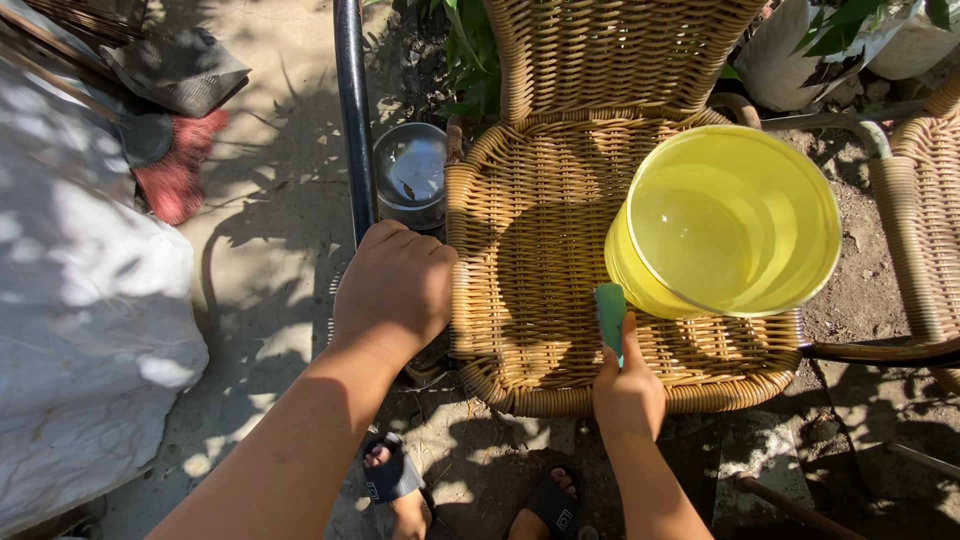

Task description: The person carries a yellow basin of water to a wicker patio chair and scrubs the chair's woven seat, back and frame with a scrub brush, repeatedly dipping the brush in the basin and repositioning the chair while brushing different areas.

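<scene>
The right hand point(628, 385), low and right of centre, gripped one green sponge point(610, 312) against the seat of a wicker chair point(530, 250). The left hand point(393, 290), at centre, was clenched over the seat's left edge beside one black pole point(353, 110). One yellow bucket point(730, 225) stood on the seat at the right. One metal pot point(410, 175) sat on the sunlit concrete ground point(270, 260) at upper centre; one red broom point(178, 165) lay upper left. Two sandalled feet point(400, 485) showed at the bottom.
</scene>
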